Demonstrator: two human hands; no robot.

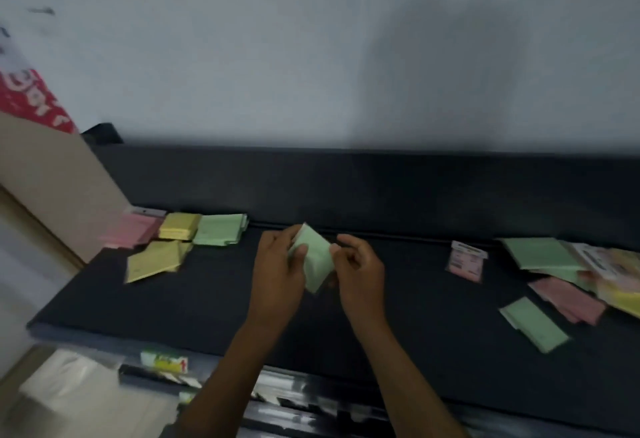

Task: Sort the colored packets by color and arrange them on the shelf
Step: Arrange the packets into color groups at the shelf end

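blurring everything, both hands (pixel 277 264) (pixel 360 271) grip green packet (pixel 317 261).

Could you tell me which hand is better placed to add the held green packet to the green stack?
Probably the left hand: it grips the green packet and is nearer the green stack at the shelf's left. The right hand pinches the packet's far edge.

Prob. a shop: black shelf (pixel 381 333) w/ packets (pixel 218 229), stock below (pixel 166 361).
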